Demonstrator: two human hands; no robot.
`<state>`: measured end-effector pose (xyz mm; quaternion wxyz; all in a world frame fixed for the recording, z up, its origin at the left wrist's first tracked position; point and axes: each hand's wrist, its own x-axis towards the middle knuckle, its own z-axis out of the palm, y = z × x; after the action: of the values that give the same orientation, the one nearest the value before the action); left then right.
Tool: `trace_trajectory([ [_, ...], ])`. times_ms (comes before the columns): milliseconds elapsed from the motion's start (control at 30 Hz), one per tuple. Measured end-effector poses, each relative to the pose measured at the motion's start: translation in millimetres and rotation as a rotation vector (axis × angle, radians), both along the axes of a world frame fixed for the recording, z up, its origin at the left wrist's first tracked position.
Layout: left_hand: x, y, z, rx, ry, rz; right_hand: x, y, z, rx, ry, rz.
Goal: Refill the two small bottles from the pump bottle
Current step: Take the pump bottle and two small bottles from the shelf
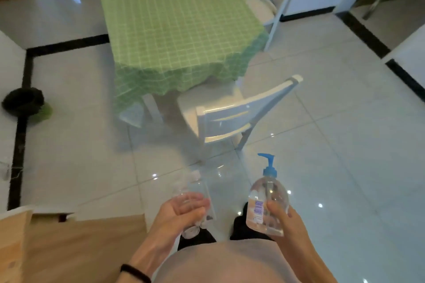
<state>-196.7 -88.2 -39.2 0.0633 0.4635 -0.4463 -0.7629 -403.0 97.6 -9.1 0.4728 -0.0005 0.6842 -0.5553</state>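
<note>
Hands are carrying every bottle in the air, low before the person's body and above the glossy tiled floor (pixel 345 145). The right hand (pixel 285 218) is gripping the pump bottle (pixel 268 202) round its lower half, fingers curling across the front. The bottle is standing nearly upright, holding clear liquid, with its blue pump head pointing left. Near it, the left hand (pixel 181 211) is turning palm up, its fingers curling loosely round two clear small bottles that are lying across the palm. One small bottle (pixel 205 190) is reaching past the fingertips and the second small bottle (pixel 190 232) is sticking out below the palm. Both are blurred, so their fill is hard to tell. A black wristband (pixel 135 272) is sitting on the left wrist. Ahead, one table (pixel 174 18) is wearing a green checked cloth, with two white chairs: one chair (pixel 230 117) at its near end, another chair (pixel 262 9) at its right side.
</note>
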Motion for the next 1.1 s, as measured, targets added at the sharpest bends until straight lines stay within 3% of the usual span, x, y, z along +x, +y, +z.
trace_trajectory([
  [233, -176.5, 46.7, 2.8, -0.022, -0.002, -0.380, -97.4, 93.5, -9.6, 0.104, -0.003, -0.295],
  [433, -312.5, 100.8, 10.5, -0.031, -0.008, -0.590, -188.9, 156.1, 3.0, 0.123, -0.010, -0.422],
  [733, -435.0, 94.8, 13.8, -0.017, -0.049, -0.566, -317.5, 160.5, 1.9, 0.221, -0.021, -0.456],
  [1100, -604.0, -0.9, -4.3, 0.048, -0.049, -0.446, -515.5, 50.4, -10.4, 0.182, -0.046, -0.367],
])
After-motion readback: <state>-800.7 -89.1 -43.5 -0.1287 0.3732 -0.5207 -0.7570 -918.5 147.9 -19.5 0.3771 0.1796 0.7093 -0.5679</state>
